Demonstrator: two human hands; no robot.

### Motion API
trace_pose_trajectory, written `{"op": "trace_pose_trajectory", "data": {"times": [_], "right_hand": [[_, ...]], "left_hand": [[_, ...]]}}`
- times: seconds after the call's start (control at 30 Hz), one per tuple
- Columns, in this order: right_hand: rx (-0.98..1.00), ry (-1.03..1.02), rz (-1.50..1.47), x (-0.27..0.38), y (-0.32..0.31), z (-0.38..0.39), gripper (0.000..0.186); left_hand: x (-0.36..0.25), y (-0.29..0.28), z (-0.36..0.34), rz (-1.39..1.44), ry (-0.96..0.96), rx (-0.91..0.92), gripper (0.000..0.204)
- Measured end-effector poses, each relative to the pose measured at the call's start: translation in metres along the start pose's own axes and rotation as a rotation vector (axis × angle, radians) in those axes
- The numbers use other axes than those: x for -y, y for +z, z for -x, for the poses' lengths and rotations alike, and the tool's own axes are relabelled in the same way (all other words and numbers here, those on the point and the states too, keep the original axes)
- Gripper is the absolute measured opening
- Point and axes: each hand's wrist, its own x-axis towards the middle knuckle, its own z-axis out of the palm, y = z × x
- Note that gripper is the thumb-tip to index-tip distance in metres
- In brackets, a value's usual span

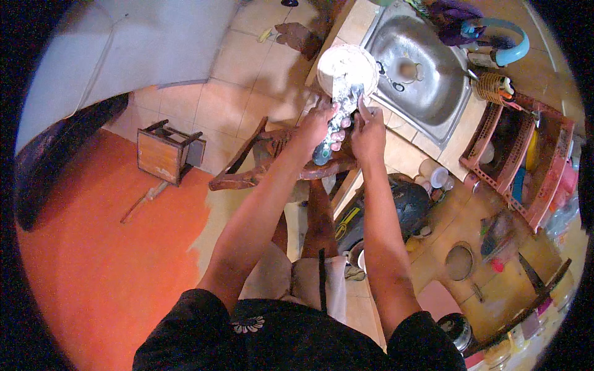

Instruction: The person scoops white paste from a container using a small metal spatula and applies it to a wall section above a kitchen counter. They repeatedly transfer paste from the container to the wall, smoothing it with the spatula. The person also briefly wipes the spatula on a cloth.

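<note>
My left hand (317, 127) is closed round a putty knife (322, 153), its dark green handle end showing below the fingers. White paste smears the wide blade and my fingertips. Close beside it, my right hand (369, 135) is closed, index finger along a dark, paste-smeared edge; what it grips is mostly hidden, and I cannot tell whether this is a second blade. Just beyond both hands stands a round white tub (348, 62) of white paste, the blade overlapping its near rim.
Right of the tub is a steel sink (427, 80) with a light-blue faucet hose (513, 46). A wooden chair (241, 176) stands below my hands, a small wooden stool (162, 151) further left on the orange floor. Reddish plastic racks (516, 164) and a black rounded object (402, 207) lie right.
</note>
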Motion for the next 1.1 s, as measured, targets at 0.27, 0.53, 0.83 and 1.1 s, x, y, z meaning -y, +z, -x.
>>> {"op": "trace_pose_trajectory", "data": {"times": [0.27, 0.53, 0.83, 1.1], "right_hand": [[-0.111, -0.035, -0.033, 0.01, -0.027, 0.043, 0.043], [-0.154, -0.084, 0.008, 0.062, -0.096, 0.064, 0.043], [-0.255, -0.122, -0.214, 0.125, -0.174, 0.107, 0.041], [-0.226, 0.099, -1.064, 0.157, -0.276, 0.164, 0.037]], "left_hand": [[-0.006, 0.017, 0.019, 0.151, 0.013, 0.063, 0.022], [-0.034, 0.058, 0.067, 0.361, 0.022, 0.393, 0.026], [-0.057, 0.125, 0.148, 0.351, 0.01, 0.367, 0.029], [-0.061, 0.23, 0.244, -0.013, 0.039, 0.296, 0.027]]}}
